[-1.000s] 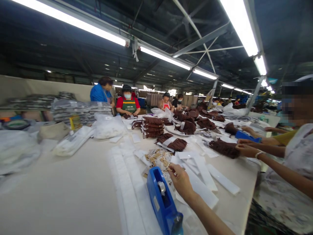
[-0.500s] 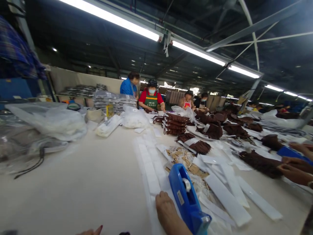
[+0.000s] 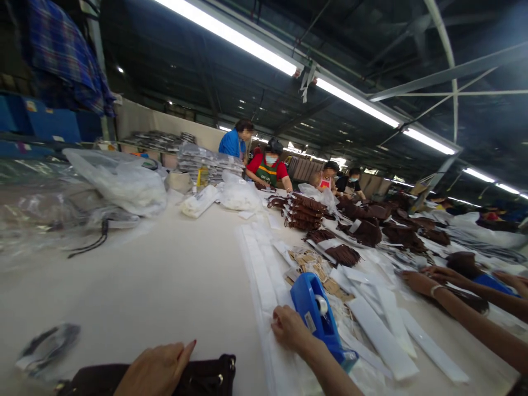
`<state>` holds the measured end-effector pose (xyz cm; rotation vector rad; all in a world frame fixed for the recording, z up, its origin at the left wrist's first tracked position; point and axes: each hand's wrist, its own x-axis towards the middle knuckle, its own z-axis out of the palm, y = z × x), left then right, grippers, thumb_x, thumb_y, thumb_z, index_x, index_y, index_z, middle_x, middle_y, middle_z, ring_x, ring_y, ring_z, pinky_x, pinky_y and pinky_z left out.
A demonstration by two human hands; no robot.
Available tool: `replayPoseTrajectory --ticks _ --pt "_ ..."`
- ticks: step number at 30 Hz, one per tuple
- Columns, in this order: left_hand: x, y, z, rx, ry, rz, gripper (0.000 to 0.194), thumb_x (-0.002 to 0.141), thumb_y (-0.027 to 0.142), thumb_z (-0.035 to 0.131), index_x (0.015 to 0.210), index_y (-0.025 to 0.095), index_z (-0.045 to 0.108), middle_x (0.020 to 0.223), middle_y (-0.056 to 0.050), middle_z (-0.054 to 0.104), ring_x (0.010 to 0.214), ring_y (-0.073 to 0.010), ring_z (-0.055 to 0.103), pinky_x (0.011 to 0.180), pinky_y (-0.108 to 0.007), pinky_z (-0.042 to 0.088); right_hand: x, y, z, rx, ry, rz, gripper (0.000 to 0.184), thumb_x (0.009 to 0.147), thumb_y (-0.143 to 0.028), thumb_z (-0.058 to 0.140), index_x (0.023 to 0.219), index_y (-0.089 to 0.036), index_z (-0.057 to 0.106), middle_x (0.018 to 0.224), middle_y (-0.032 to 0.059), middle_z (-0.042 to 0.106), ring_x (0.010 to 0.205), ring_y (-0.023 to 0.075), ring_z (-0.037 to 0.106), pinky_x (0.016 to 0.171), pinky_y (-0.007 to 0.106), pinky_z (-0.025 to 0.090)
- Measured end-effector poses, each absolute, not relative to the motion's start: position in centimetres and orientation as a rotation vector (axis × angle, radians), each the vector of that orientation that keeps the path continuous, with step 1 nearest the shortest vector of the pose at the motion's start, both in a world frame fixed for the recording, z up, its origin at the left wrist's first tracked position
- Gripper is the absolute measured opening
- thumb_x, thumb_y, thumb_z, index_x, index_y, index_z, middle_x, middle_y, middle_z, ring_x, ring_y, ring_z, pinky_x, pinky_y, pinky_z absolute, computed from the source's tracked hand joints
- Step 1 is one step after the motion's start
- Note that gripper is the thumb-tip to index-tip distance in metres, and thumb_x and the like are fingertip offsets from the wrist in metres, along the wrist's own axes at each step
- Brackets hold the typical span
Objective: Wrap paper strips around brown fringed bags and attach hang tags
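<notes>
My left hand (image 3: pixel 154 366) lies over a dark brown bag (image 3: pixel 212 374) with metal eyelets at the near edge. One red-nailed finger reaches past the bag; the other fingers are partly hidden, curled on it. Left of the bag is a small blurred clear-and-dark bundle (image 3: pixel 48 346). With curled fingers my right hand (image 3: pixel 289 327) pinches at the edge of a white strip (image 3: pixel 264 280), one of several laid lengthwise on the table. Right beside that hand stands a blue tape dispenser (image 3: pixel 319 313) with a roll in it.
Loose white strips (image 3: pixel 383 335) and brown tags (image 3: pixel 309 261) lie right of the dispenser. Fringed brown pieces (image 3: pixel 305 209) are stacked beyond. Clear plastic bags (image 3: pixel 119 181) heap at left. A co-worker's hands (image 3: pixel 424 280) work at right; other people (image 3: pixel 268 170) stand across the table (image 3: pixel 185 275).
The view has shifted, bringing the brown bag and more of my left hand into sight. My right hand remains at the white strip. The co-worker's arms at right reach farther in.
</notes>
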<state>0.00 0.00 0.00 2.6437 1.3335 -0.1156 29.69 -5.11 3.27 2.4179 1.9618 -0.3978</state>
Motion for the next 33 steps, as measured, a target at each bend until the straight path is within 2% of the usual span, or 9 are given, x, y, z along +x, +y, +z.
replayPoseTrajectory --ticks 3,6,17,21,26,28,30,32,33 --pt "0.4 -0.3 1.2 2.714 1.314 -0.249 0.055 0.083 0.001 0.020 0.125 0.023 0.049 0.095 -0.011 0.066 0.088 -0.0269 0.061 0.082 -0.044 0.045 29.4 -4.9 3.0 2.411 1.928 -0.366 0.026 0.080 -0.006 0.039 0.093 -0.012 0.060 0.096 0.0123 0.062 0.089 0.0199 0.059 0.073 0.026 0.038" --pt "0.6 -0.4 1.4 2.747 1.319 -0.254 0.061 0.081 -0.003 0.019 0.126 0.025 0.047 0.093 -0.011 0.066 0.086 -0.0277 0.062 0.078 -0.044 0.046 29.1 -4.6 3.1 2.383 1.904 -0.351 0.024 0.078 -0.005 0.041 0.095 -0.009 0.059 0.098 0.0149 0.062 0.091 0.0219 0.058 0.073 0.026 0.037" --pt "0.7 -1.1 2.9 2.723 1.329 -0.152 0.053 0.085 0.004 0.016 0.118 0.017 0.056 0.089 -0.014 0.066 0.084 -0.0305 0.062 0.075 -0.049 0.047 27.8 -4.1 6.4 2.337 1.928 -0.222 0.025 0.076 -0.005 0.041 0.095 -0.008 0.056 0.096 0.0145 0.062 0.085 0.0216 0.058 0.067 0.027 0.033" --pt "0.7 -1.1 3.0 2.714 1.310 -0.120 0.056 0.083 0.001 0.016 0.120 0.019 0.054 0.089 -0.014 0.066 0.083 -0.0296 0.062 0.074 -0.047 0.047 25.8 -4.5 7.1 2.268 2.029 -0.292 0.025 0.071 -0.006 0.042 0.088 -0.011 0.061 0.087 0.0102 0.064 0.080 0.0195 0.058 0.065 0.026 0.035" --pt "0.6 -1.1 3.2 2.696 1.317 -0.139 0.057 0.083 0.001 0.017 0.122 0.021 0.052 0.092 -0.013 0.066 0.086 -0.0288 0.062 0.076 -0.045 0.047 23.8 -5.7 7.3 2.031 2.133 -0.633 0.012 0.058 -0.013 0.062 0.068 -0.019 0.066 0.063 -0.0012 0.064 0.058 0.0135 0.057 0.050 0.019 0.038" --pt "0.7 -1.1 3.5 2.675 1.330 -0.151 0.052 0.086 0.006 0.017 0.118 0.020 0.055 0.091 -0.012 0.066 0.086 -0.0286 0.062 0.076 -0.043 0.047 23.5 -5.5 7.2 2.074 2.176 -0.620 0.014 0.066 -0.019 0.062 0.079 -0.018 0.067 0.073 0.0003 0.067 0.065 0.0137 0.060 0.057 0.019 0.044" --pt "0.7 -1.1 3.7 2.661 1.332 -0.166 0.050 0.088 0.009 0.017 0.116 0.019 0.057 0.090 -0.012 0.066 0.086 -0.0287 0.062 0.076 -0.042 0.047 23.3 -4.8 6.7 2.211 2.235 -0.482 0.027 0.081 -0.020 0.048 0.103 -0.014 0.062 0.100 0.0073 0.065 0.090 0.0159 0.060 0.079 0.023 0.045" --pt "0.8 -1.1 3.8 2.663 1.327 -0.164 0.050 0.087 0.009 0.018 0.118 0.020 0.055 0.091 -0.012 0.066 0.085 -0.0287 0.062 0.074 -0.042 0.046 23.1 -3.7 5.3 2.300 2.286 -0.325 0.038 0.088 -0.020 0.037 0.123 -0.009 0.049 0.127 0.0144 0.051 0.118 0.0195 0.046 0.099 0.031 0.036" --pt "0.8 -1.1 3.8 2.655 1.331 -0.147 0.049 0.087 0.009 0.018 0.118 0.021 0.055 0.091 -0.012 0.066 0.085 -0.0286 0.062 0.073 -0.041 0.046 22.8 -3.2 4.2 2.310 2.305 -0.264 0.041 0.089 -0.022 0.038 0.127 -0.006 0.044 0.134 0.0167 0.043 0.125 0.0219 0.038 0.104 0.035 0.030"
